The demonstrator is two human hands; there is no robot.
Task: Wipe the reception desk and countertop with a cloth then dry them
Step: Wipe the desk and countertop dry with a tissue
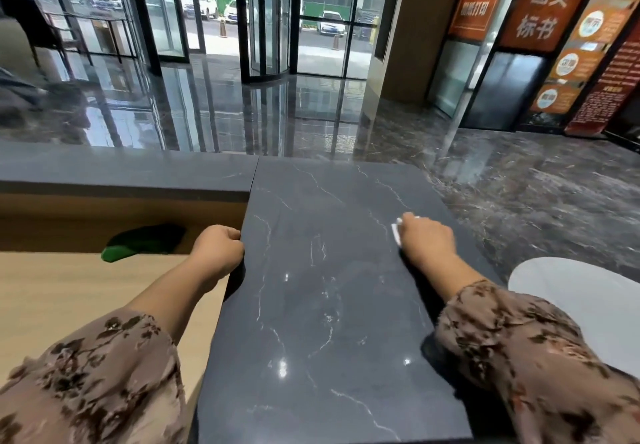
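Observation:
The dark marble countertop runs away from me down the middle of the head view. My right hand grips a small white cloth and presses it on the countertop near its right edge; most of the cloth is hidden under the hand. My left hand curls round the countertop's left edge. Below on the left lies the lower wooden desk. A green cloth sits on that desk against its back wall.
A raised dark ledge runs left from the countertop's far corner. A pale round table stands low at the right. Beyond the counter spreads a glossy marble floor, with glass doors and orange signboards behind.

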